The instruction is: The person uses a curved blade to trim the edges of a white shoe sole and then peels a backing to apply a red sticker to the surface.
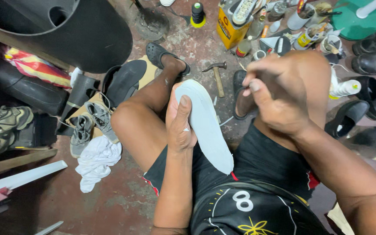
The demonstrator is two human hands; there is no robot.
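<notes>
Upper centre of the frame: a yellow rectangular can (pixel 228 29) stood on the floor, with a dark printed mark on its face. Just right of its base stood a small round tin (pixel 243 48) with a red and yellow label. Upper right: a cylindrical container (pixel 303 39) carried a yellow label. Right of frame, a white plastic bottle (pixel 344 89) lay on its side, label unreadable. No signs or screens were seen.

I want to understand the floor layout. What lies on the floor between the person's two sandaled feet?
In the head view, a hammer with a wooden handle lies on the floor between the left foot and right foot.
</notes>
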